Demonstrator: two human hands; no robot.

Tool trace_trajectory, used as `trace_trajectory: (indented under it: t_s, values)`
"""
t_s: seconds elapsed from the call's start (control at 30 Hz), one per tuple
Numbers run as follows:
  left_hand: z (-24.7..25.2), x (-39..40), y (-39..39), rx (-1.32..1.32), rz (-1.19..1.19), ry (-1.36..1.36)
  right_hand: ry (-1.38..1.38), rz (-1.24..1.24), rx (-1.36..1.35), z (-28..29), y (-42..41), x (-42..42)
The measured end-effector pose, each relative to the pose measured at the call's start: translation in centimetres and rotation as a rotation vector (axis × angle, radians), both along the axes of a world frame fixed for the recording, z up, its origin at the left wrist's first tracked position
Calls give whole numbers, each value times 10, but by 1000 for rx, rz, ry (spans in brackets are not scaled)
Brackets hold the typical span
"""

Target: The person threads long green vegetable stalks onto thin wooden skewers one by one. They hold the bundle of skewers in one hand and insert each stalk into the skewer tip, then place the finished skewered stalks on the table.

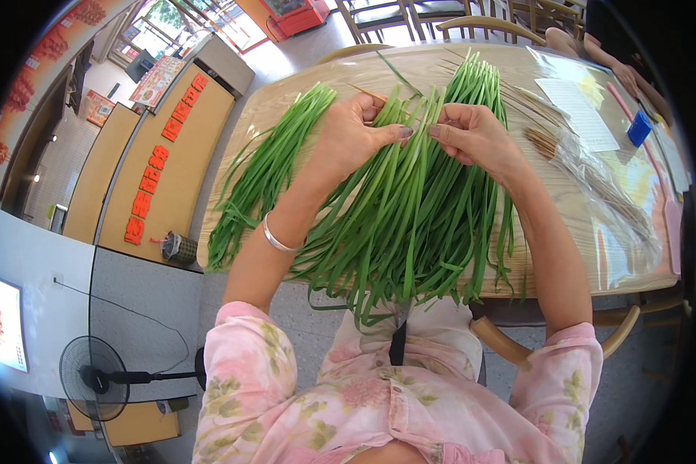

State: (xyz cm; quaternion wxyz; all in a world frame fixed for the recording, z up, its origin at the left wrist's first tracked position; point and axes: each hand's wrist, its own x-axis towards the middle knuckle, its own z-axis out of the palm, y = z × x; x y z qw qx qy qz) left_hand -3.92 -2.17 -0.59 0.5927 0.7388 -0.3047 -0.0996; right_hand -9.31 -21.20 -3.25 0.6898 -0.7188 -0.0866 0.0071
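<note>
My left hand pinches the pale stem ends of a row of garlic chives, with a thin wooden skewer running from its fingers up to the left. Close beside it, my right hand holds more pale stems between thumb and fingers. The long green leaves hang down over the near table edge. Behind my right hand lies a thick bunch of chives, its white ends pointing away. Another bunch rests on the table to the left. Where the skewer passes through the stems is partly hidden by my fingers.
On the wooden table, loose skewers and a plastic bag of skewers lie at the right. Beyond are a lined paper sheet, a blue object and a pink-handled tool. Another person's hands rest at the far right edge.
</note>
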Motion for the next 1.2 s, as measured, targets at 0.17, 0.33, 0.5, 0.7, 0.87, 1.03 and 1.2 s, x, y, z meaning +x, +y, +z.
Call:
trace_trajectory:
  t_s: [0.17, 0.33, 0.5, 0.7, 0.87, 1.03, 1.2]
  values:
    - [0, -3, -1, 27, 4, 7, 55, 4, 19, 0, -4, 2]
    - [1, -3, -2, 18, 6, 119, 81, 9, 7, 3, -5, 0]
    - [1, -6, -7, -3, -29, 34, 69, -47, -35, 5, 1, -2]
    - [2, -7, -8, -13, -1, 67, 54, -52, -47, 7, 0, -4]
    - [1, -7, -8, -45, 3, 62, 56, -33, -38, 7, -1, -3]
    - [2, -5, -6, -73, -4, 102, 60, -10, 11, 5, -1, -3]
    - [1, -5, -6, -107, 20, 139, 51, 24, 41, 5, -2, -3]
